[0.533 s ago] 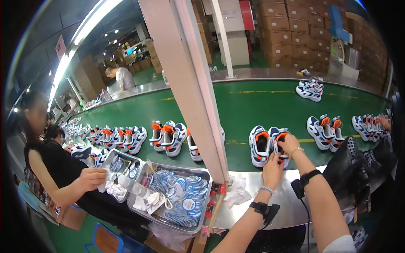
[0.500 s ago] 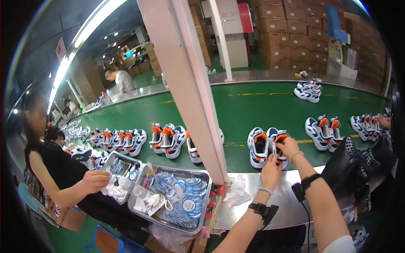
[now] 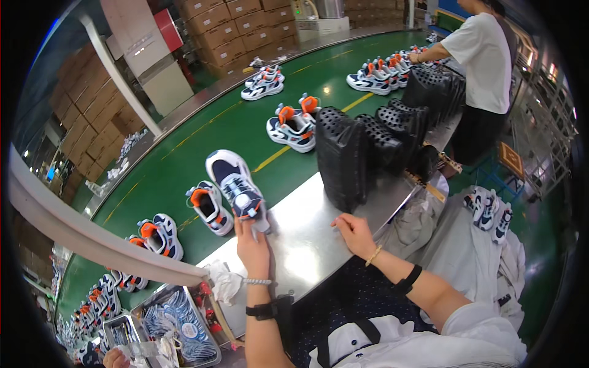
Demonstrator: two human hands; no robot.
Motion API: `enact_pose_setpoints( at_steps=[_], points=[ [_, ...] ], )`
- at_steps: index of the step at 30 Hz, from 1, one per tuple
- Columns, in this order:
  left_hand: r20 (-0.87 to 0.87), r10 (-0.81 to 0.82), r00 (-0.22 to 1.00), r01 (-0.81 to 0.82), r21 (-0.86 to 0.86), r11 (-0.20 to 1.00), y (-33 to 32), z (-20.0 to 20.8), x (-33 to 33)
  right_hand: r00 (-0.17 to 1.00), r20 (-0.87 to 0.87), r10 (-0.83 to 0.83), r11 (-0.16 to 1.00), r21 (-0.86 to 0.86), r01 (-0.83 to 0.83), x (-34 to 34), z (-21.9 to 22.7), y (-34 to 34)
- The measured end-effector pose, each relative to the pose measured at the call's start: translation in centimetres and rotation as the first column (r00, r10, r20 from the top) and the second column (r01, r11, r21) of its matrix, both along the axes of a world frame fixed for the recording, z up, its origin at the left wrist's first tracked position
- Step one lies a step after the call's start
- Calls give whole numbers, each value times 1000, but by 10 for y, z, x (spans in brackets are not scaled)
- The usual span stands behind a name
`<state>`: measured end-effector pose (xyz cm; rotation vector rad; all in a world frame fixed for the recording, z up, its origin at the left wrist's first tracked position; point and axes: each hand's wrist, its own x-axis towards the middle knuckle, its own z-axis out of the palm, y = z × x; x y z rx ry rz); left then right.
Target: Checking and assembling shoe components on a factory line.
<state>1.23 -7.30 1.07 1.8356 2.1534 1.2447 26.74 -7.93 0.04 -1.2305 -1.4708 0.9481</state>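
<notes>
1. A white and navy shoe (image 3: 232,179) is grasped at its heel end by the left hand (image 3: 252,245); it is held toe-outward where the green belt (image 3: 162,175) meets the steel counter (image 3: 302,245).
2. The right hand (image 3: 356,236) is held above the counter's near edge, fingers bent; whether anything small is gripped cannot be told.
3. Just left of the grasped shoe, a second shoe (image 3: 210,210) is seen on the belt, orange lining showing.
4. The way rightward is blocked by tall black perforated objects (image 3: 340,162), stood close beyond the right hand.
5. Behind these, a pair of shoes (image 3: 294,130) is set on the belt, and a co-worker (image 3: 481,58) is placed farther along.
6. The left side is crossed by a pale post (image 3: 104,226); near its foot, crumpled white paper (image 3: 226,283) and a metal tray (image 3: 216,356) of blue-and-white tags (image 3: 184,325) are found.
7. Between the hands, smooth steel is left exposed; beyond the grasped shoe, green belt is stretched toward the far rail.
</notes>
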Motion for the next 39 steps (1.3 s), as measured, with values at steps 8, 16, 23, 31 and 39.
enact_pose_setpoints(
  at_steps=[8, 16, 23, 31, 39],
  points=[
    [-369, 275, 888, -277, 49, 960, 22, 9, 1, 991, 134, 18, 996, 81, -29, 5, -4, -9],
    [-251, 222, 942, -193, 133, 972, 72, 1, -69, 991, 127, 37, 981, 183, -60, -8, -10, -11],
    [-466, 76, 882, -21, 123, 992, 115, 52, 46, 981, 189, -34, 947, 321, -29, 12, -15, 2],
    [-741, -154, 653, 272, 39, 962, 239, 41, 107, 925, 381, 16, 924, 348, -159, 8, -18, -10],
    [81, -825, 559, 822, 77, 564, 306, -4, 148, 969, 229, -91, 933, 359, 2, 99, -13, 65]
  ],
)
